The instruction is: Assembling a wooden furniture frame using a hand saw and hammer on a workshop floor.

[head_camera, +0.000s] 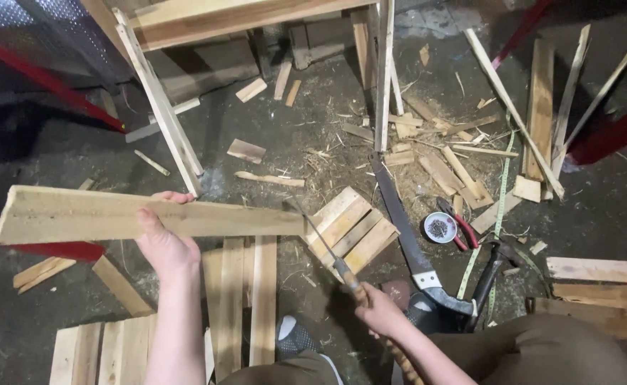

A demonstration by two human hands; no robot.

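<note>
On the dusty grey workshop floor (57,157), littered with offcuts and sawdust, a person sits with a long pale rough-sawn wooden board (99,214) held level across the body. The left hand (164,239) has its grip closed over the board's near edge, thumb on top, fingertips curling over the far edge. The right hand (379,310) has its grip wrapped tight around the wooden handle of a thin-bladed narrow saw (324,246), whose tip meets the board's right end. Just beyond lies a small square slatted wooden panel (353,228). Beside it a large black-bladed handsaw with a grey handle (403,228) rests flat, near a round white dish of dark nails (440,228) and red-handled pliers (460,228).
</note>
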